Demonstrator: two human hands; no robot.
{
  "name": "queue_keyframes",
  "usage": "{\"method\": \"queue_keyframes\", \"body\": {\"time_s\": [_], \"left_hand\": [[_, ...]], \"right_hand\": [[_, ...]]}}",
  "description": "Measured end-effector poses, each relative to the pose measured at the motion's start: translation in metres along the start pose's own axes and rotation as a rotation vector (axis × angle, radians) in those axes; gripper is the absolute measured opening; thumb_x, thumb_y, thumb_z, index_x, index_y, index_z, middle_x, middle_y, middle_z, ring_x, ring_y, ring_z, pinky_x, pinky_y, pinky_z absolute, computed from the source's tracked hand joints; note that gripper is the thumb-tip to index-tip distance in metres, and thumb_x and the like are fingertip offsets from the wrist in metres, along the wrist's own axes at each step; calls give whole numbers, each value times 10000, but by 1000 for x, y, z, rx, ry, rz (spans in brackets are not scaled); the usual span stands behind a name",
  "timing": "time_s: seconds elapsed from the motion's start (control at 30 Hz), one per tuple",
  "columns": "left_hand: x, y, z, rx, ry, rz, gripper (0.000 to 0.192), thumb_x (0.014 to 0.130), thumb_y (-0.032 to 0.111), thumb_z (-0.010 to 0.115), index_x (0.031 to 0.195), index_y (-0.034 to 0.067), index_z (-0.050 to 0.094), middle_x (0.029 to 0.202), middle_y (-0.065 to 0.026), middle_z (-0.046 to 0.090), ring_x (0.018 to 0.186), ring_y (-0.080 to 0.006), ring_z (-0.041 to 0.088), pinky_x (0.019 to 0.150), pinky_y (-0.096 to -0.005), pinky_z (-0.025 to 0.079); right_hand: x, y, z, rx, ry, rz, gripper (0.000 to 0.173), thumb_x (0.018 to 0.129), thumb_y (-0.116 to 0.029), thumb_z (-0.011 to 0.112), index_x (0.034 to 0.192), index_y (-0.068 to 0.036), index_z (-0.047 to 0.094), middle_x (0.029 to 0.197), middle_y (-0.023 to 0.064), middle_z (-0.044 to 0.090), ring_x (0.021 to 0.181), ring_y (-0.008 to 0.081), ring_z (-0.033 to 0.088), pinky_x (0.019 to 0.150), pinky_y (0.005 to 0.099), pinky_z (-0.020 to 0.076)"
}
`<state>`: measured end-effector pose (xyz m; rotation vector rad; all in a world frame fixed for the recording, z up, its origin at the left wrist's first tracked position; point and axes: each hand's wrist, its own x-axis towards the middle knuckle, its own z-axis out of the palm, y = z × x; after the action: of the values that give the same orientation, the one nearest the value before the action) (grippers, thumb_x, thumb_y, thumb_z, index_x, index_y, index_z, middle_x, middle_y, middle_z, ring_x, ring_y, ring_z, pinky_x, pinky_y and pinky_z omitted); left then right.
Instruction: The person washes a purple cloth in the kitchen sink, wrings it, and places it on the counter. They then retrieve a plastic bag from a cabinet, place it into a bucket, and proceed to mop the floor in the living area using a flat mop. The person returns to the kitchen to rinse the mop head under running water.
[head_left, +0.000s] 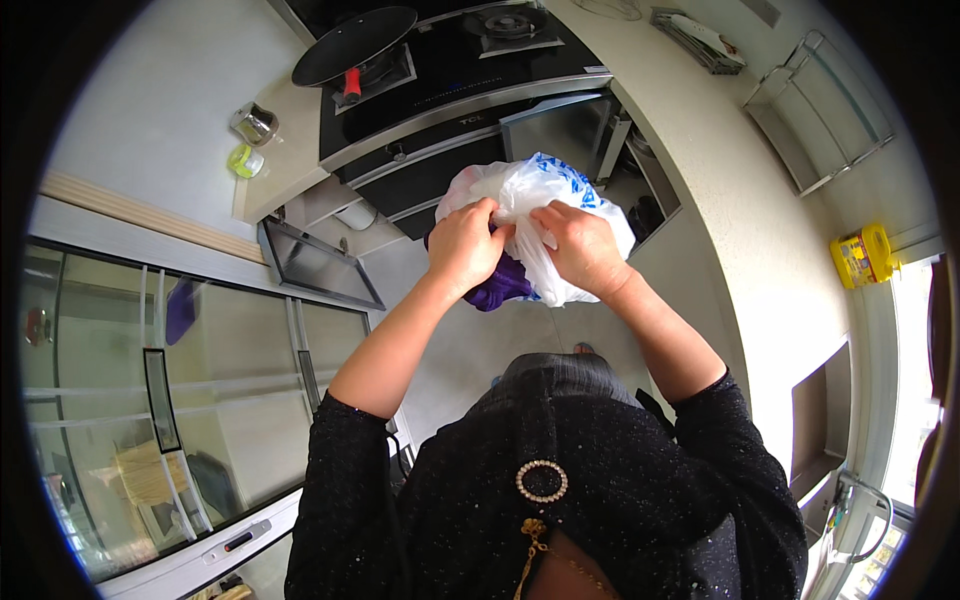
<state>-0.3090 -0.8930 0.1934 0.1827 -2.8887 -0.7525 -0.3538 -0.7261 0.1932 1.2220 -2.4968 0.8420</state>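
A white, bulging plastic bag (517, 187) with blue printing hangs in front of me, its neck bunched between both hands. My left hand (463, 246) grips the gathered plastic from the left, thumb pointing inward. On the other side, my right hand (583, 246) pinches the plastic, and loose ends trail down below its fingers. A dark purple cloth (501, 286) hangs beneath my left hand, against the bag; whether that hand also holds it I cannot tell. The bag's contents are hidden.
Ahead is a black gas cooktop (465, 82) with a red-handled wok (352, 45). Below it, a cabinet door (559, 135) stands ajar at right, another door (322, 259) at left. A counter (720, 195) runs along the right, with a yellow container (862, 256). Glass sliding doors (240, 352) are left.
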Motion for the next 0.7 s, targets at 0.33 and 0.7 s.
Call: {"method": "queue_keyframes", "body": {"time_s": [0.33,0.7], "left_hand": [[4,-30,-13,185,-49,-12,251,737,317,653,888,116,661,856,-108,662,808,-292,625,719,-379,491],[12,-22,13,115,84,-47,238,755,230,576,961,129,640,697,-126,641,667,-320,625,645,-419,493]], "right_hand": [[-3,56,-44,287,1,147,51,738,24,583,773,-6,605,722,105,592,623,216,580,554,300,462],[16,6,16,25,-26,18,528,625,-259,764,1075,-75,556,938,121,555,791,304,585,704,367,472]]}}
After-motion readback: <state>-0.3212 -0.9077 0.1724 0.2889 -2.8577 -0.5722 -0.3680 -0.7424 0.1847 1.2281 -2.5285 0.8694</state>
